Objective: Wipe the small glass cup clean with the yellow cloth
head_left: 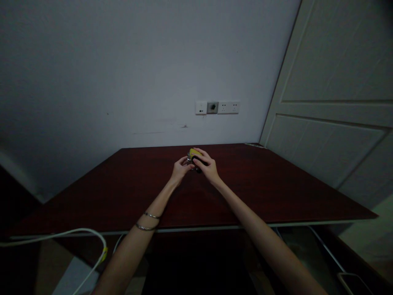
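Note:
Both my arms reach out over a dark red-brown table (260, 188). My right hand (207, 166) is closed over a small yellow and black object (194, 154), which looks like a toy car, near the far middle of the table. My left hand (181, 167) pinches the same object from the left, where a shiny metal part shows. Much of the object is hidden by my fingers. Two thin bracelets (149, 220) circle my left forearm.
A white wall stands behind the table with a row of sockets and a switch (217, 107). A pale panelled door (334, 106) is on the right. A white cable (92, 239) hangs off the table's near left edge.

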`<action>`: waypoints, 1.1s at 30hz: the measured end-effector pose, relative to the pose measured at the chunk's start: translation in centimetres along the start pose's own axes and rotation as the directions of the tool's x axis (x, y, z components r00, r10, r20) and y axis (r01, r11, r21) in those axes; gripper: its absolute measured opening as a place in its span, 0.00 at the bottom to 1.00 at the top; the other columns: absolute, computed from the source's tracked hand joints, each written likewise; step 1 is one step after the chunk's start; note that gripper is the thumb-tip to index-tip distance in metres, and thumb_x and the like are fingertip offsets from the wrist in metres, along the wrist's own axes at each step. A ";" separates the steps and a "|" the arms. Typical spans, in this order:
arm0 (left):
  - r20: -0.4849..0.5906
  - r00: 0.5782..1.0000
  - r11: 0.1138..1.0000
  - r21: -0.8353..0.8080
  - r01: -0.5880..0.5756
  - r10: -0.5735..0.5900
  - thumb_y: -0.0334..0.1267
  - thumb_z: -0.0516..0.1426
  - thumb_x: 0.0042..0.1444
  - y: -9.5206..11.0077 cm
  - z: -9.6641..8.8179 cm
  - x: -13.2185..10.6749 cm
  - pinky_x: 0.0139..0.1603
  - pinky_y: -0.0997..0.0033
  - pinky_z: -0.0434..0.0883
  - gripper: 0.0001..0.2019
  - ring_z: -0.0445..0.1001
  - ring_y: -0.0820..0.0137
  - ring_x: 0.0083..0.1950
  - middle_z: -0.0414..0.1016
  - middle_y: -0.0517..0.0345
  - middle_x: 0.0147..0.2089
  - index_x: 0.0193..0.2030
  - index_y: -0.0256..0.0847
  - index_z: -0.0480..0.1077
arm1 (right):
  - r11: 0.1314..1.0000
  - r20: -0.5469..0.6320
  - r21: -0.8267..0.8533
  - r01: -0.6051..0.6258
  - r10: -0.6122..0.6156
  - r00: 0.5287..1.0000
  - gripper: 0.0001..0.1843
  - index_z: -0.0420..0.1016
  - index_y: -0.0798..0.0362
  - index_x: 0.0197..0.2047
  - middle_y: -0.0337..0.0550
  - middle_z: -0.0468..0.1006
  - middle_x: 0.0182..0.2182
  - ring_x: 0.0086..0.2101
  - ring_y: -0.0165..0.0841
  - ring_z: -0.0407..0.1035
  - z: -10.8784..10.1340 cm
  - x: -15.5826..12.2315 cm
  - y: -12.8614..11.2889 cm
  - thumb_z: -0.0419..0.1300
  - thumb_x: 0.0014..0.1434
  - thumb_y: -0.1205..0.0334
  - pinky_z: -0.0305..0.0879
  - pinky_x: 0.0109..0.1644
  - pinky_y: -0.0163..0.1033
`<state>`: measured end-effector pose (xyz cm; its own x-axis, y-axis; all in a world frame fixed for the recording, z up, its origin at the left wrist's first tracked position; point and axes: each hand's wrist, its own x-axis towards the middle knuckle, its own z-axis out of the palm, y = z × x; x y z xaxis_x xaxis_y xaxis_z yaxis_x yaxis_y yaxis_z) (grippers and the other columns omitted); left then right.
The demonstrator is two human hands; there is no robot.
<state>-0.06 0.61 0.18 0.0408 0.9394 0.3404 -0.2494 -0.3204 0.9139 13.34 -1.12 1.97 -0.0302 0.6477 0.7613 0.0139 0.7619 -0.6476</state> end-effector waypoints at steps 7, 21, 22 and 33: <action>0.014 0.999 0.999 0.026 0.047 -0.048 0.38 0.66 0.31 0.0 0.3 -0.1 0.33 0.71 0.70 0.26 0.73 0.67 0.37 0.75 0.51 0.39 0.41 0.35 0.68 | 0.994 -0.112 0.037 -0.100 0.104 0.988 0.17 0.76 0.48 0.43 0.43 0.75 0.45 0.48 0.36 0.67 -0.1 0.8 1.2 0.58 0.52 0.51 0.59 0.56 0.44; -0.018 1.000 0.992 0.122 0.016 -0.014 0.36 0.67 0.28 -0.6 0.2 0.4 0.36 0.68 0.70 0.26 0.72 0.69 0.35 0.73 0.56 0.33 0.37 0.35 0.65 | 0.989 0.018 -0.140 -0.039 0.042 0.999 0.13 0.77 0.45 0.41 0.43 0.74 0.44 0.46 0.35 0.67 -0.9 1.5 1.1 0.59 0.52 0.54 0.60 0.53 0.43; -0.019 1.000 0.992 0.127 0.011 -0.009 0.35 0.67 0.28 -0.7 0.2 0.5 0.37 0.67 0.70 0.26 0.72 0.69 0.35 0.73 0.56 0.33 0.37 0.35 0.65 | 0.989 0.056 -0.145 -0.025 0.034 0.998 0.13 0.77 0.45 0.40 0.42 0.74 0.44 0.46 0.34 0.67 -1.0 1.5 1.2 0.60 0.51 0.54 0.60 0.53 0.43; 0.020 0.999 0.978 0.207 -0.029 0.026 0.37 0.67 0.30 -0.8 0.4 0.2 0.43 0.66 0.68 0.25 0.72 0.68 0.38 0.74 0.53 0.36 0.39 0.34 0.68 | 0.994 0.072 -0.037 -0.103 0.105 0.992 0.14 0.77 0.48 0.40 0.42 0.77 0.42 0.46 0.36 0.69 -1.5 1.6 1.5 0.59 0.51 0.53 0.61 0.54 0.43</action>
<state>0.55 1.04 -0.38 0.0533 0.9283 0.3681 -0.0447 -0.3660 0.9295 14.77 1.07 2.31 -0.1002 0.7218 0.6848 0.0538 0.6912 -0.7206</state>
